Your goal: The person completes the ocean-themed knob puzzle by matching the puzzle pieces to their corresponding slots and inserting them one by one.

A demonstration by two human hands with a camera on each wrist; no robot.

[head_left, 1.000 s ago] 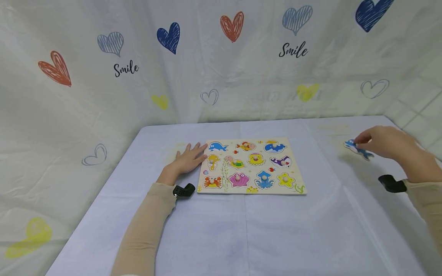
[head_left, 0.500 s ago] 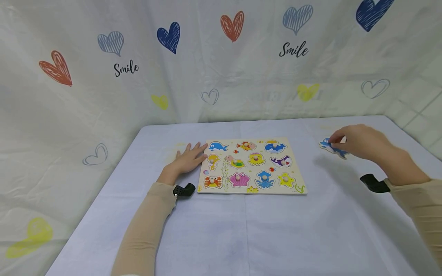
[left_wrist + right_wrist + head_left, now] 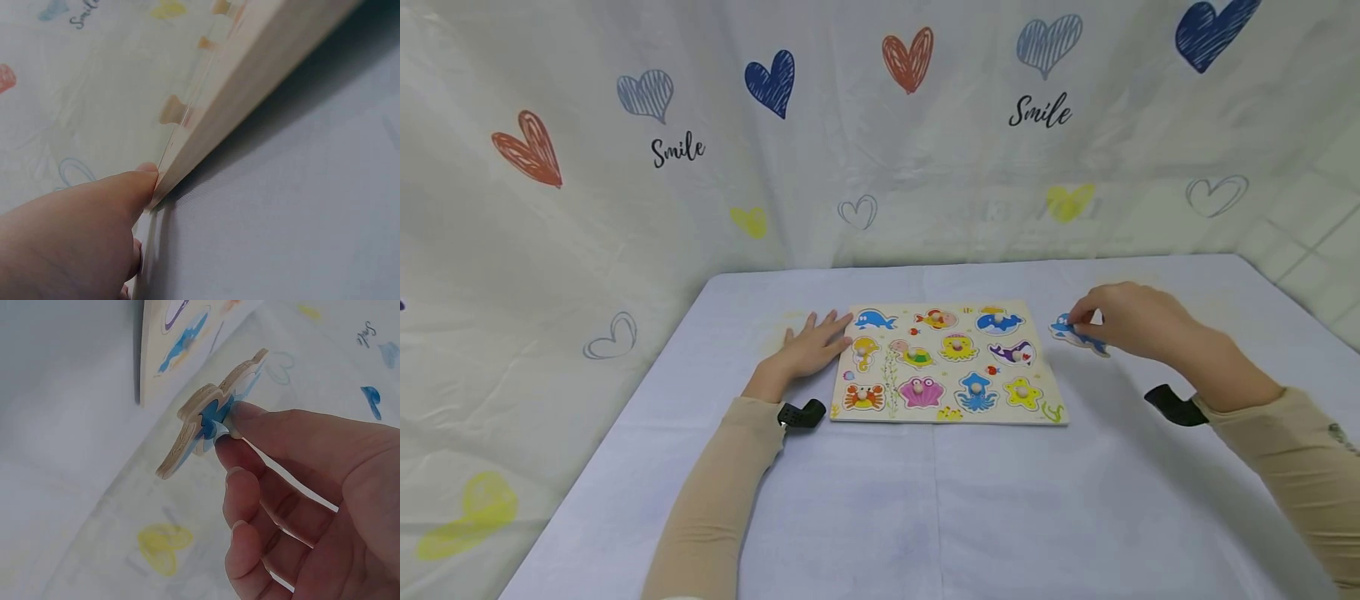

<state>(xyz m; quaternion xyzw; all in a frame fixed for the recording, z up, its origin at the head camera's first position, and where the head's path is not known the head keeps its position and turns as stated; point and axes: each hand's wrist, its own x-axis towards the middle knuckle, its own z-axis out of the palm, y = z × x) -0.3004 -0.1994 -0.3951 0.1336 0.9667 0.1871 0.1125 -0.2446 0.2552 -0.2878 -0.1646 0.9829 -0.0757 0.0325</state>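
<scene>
My right hand (image 3: 1138, 321) pinches a blue dolphin-shaped puzzle piece (image 3: 1087, 339) between thumb and fingertips, just off the board's right edge. In the right wrist view, the piece (image 3: 187, 439) shows its wooden edge and is tilted; its knob is mostly hidden by the fingertips. My left hand (image 3: 805, 347) rests with spread, straight fingers against the left edge of the wooden knob puzzle board (image 3: 1048, 379). Its thumb (image 3: 134, 187) touches the board's edge in the left wrist view. The upper left spot shows a blue sea animal picture (image 3: 874, 319) with no knob on it.
Knobbed pieces sit in the board, among them a crab (image 3: 864, 397), a starfish (image 3: 1022, 392) and a purple whale (image 3: 1012, 353). A white cloth covers the table (image 3: 865, 508). Behind hangs a pale curtain (image 3: 820, 150) printed with hearts.
My right hand has carried the dolphin-shaped piece left across the table, from the far right to beside the board. The left hand and the board have stayed in place.
</scene>
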